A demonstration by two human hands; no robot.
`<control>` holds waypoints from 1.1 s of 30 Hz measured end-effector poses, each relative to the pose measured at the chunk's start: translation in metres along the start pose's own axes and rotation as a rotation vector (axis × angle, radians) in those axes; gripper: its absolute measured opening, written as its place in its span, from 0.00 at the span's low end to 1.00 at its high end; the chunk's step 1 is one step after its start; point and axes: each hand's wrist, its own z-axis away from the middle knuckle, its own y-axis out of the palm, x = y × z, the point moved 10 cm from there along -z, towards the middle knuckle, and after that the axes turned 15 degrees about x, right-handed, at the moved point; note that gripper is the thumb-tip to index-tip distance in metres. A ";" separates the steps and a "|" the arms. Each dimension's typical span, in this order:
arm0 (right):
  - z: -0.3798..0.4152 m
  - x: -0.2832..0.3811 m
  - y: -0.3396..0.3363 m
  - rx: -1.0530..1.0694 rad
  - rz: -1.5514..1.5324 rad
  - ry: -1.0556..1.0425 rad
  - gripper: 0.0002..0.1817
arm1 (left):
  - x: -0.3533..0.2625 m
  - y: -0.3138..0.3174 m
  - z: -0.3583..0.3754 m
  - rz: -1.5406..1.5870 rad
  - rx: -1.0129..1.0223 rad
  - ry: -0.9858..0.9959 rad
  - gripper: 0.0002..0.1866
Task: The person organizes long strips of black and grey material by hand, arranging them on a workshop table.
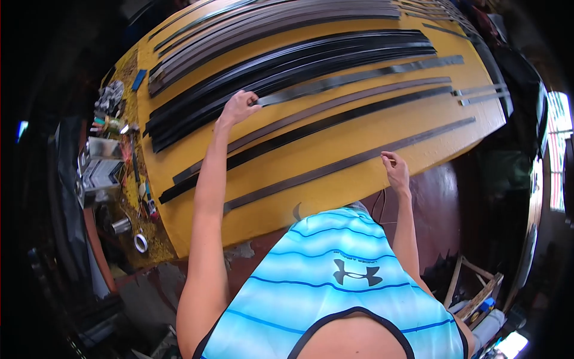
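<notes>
My left hand (241, 107) is closed around the near-left end of a shiny black strip (359, 76), leather-like and flat, which stretches away to the right over the yellow table (269, 218). Right behind that hand lies a thick bundle of black strips (293, 60). Just below a single brown strip (347, 161), near the table's front edge, is my right hand (396, 172). Its fingers are curled and pinched together; whatever may be between them is hidden. Between the hands run another brown strip (335, 109) and a black strip (341, 122), side by side.
More brown and grey strips (287, 23) lie along the back. On the left side are a blue piece (139, 79), a metal box (101, 173), a roll of white tape (140, 243) and loose tools. Short strip ends (481, 96) rest at the right edge. A wooden frame (472, 281) stands below right.
</notes>
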 end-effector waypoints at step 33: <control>-0.116 -0.031 -0.126 0.166 -0.534 -0.088 0.13 | -0.385 0.113 -0.282 -0.289 -0.195 0.217 0.25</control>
